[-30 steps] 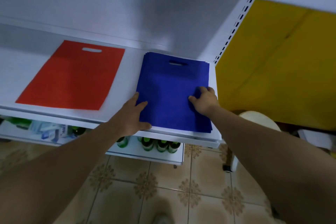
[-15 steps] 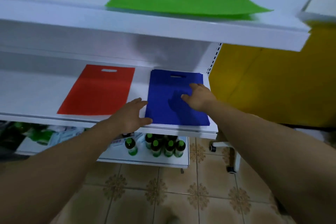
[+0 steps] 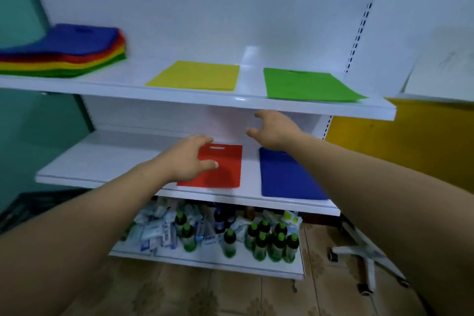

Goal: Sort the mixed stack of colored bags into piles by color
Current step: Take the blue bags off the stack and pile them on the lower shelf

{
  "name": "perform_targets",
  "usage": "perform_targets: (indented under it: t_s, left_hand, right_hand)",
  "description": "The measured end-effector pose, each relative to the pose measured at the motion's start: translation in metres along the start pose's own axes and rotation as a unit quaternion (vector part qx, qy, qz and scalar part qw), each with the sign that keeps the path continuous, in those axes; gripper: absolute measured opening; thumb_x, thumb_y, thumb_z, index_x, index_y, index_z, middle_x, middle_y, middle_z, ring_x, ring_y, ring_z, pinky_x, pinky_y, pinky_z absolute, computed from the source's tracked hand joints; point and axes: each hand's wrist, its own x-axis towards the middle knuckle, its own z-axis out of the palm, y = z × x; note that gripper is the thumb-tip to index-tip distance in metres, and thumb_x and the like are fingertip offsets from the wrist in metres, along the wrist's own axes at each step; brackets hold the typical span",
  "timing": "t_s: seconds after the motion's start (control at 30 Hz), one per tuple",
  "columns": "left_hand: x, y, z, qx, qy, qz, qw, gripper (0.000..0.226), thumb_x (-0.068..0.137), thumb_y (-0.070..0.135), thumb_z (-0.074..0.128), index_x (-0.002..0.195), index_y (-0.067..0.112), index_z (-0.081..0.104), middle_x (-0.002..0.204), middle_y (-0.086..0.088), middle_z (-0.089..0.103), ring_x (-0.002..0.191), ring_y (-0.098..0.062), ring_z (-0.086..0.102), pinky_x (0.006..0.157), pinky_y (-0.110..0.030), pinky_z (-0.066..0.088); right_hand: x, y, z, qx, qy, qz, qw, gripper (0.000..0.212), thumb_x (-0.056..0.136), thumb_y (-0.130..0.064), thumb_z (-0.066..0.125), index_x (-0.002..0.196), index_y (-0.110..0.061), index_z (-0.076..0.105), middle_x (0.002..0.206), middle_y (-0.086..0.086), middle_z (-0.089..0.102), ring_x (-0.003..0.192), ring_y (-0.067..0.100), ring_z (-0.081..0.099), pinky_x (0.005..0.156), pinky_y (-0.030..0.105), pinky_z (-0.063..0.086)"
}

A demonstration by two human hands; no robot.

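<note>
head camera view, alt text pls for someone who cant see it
Two arms reach toward the middle shelf, where the left hand is open by a red bag and the right hand open above a blue bag, both lying flat. The upper shelf holds a yellow bag, a green bag and, far left, a mixed stack of coloured bags.

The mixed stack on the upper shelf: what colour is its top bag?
Blue. The top bag shows best in the head view, left on the upper shelf.

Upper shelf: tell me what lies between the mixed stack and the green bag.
In the head view, the yellow bag lies flat between the mixed stack and the green bag, touching neither, bare shelf either side.
</note>
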Motion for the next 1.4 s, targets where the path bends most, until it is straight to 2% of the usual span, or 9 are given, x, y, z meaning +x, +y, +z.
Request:
perform_targets:
  t_s: [0.37, 0.67, 0.83, 1.0, 1.2, 1.3, 1.4]
  left_hand:
    - [-0.064, -0.084, -0.150, 0.036, 0.138, -0.069, 0.987, 0.069, 0.086, 0.042, 0.064, 0.145, 0.021, 0.034, 0.153, 0.001, 0.030, 0.139, -0.016, 0.030, 0.111, -0.026, 0.023]
    - [-0.035, -0.183, -0.222, 0.059, 0.204, -0.137, 0.968, 0.070, 0.084, 0.042, 0.066, 0.144, 0.020, 0.037, 0.150, 0.001, 0.036, 0.136, -0.017, 0.035, 0.110, -0.027, 0.026]
    - [-0.006, -0.241, -0.255, 0.058, 0.221, -0.168, 0.959, 0.071, 0.084, 0.045, 0.065, 0.144, 0.022, 0.036, 0.151, 0.003, 0.034, 0.137, -0.015, 0.034, 0.111, -0.029, 0.027]
    - [0.015, -0.301, -0.285, 0.058, 0.223, -0.194, 0.954, 0.071, 0.084, 0.048, 0.063, 0.144, 0.023, 0.035, 0.152, 0.003, 0.032, 0.139, -0.015, 0.030, 0.114, -0.033, 0.026]
    - [0.054, -0.383, -0.320, 0.045, 0.219, -0.183, 0.957, 0.070, 0.085, 0.048, 0.062, 0.145, 0.022, 0.035, 0.150, 0.001, 0.035, 0.134, -0.019, 0.037, 0.110, -0.033, 0.031]
    - [0.083, -0.426, -0.339, 0.053, 0.217, -0.150, 0.963, 0.068, 0.087, 0.047, 0.061, 0.144, 0.021, 0.036, 0.150, -0.001, 0.035, 0.136, -0.019, 0.035, 0.111, -0.031, 0.028]
    - [0.115, -0.469, -0.355, 0.054, 0.196, -0.117, 0.972, 0.064, 0.088, 0.047, 0.058, 0.142, 0.019, 0.040, 0.149, -0.001, 0.038, 0.135, -0.018, 0.037, 0.111, -0.030, 0.028]
  right_hand:
    - [0.058, -0.176, -0.064, 0.024, 0.077, -0.117, 0.990, 0.063, 0.092, -0.049, 0.050, 0.145, -0.016, 0.035, 0.147, 0.010, 0.039, 0.133, 0.028, 0.038, 0.106, 0.037, 0.035]
    - [0.168, -0.276, -0.042, 0.069, 0.078, -0.193, 0.976, 0.061, 0.093, -0.048, 0.051, 0.144, -0.016, 0.037, 0.143, 0.008, 0.044, 0.130, 0.026, 0.041, 0.102, 0.035, 0.036]
    - [0.239, -0.321, -0.023, 0.087, 0.052, -0.203, 0.974, 0.062, 0.093, -0.046, 0.050, 0.144, -0.013, 0.037, 0.144, 0.009, 0.044, 0.129, 0.027, 0.043, 0.100, 0.033, 0.037]
    - [0.297, -0.364, 0.000, 0.080, 0.030, -0.200, 0.976, 0.067, 0.094, -0.048, 0.048, 0.147, -0.011, 0.032, 0.149, 0.007, 0.038, 0.133, 0.026, 0.040, 0.103, 0.033, 0.035]
    - [0.357, -0.407, 0.030, 0.075, 0.035, -0.168, 0.982, 0.067, 0.095, -0.048, 0.047, 0.148, -0.012, 0.029, 0.149, 0.008, 0.038, 0.130, 0.027, 0.043, 0.103, 0.035, 0.038]
    - [0.386, -0.425, 0.048, 0.078, 0.050, -0.124, 0.988, 0.068, 0.094, -0.048, 0.048, 0.148, -0.011, 0.029, 0.147, 0.010, 0.040, 0.127, 0.028, 0.045, 0.101, 0.036, 0.039]
    - [0.415, -0.438, 0.064, 0.088, 0.057, -0.051, 0.993, 0.070, 0.093, -0.050, 0.050, 0.144, -0.008, 0.029, 0.137, 0.015, 0.047, 0.118, 0.031, 0.051, 0.094, 0.038, 0.045]
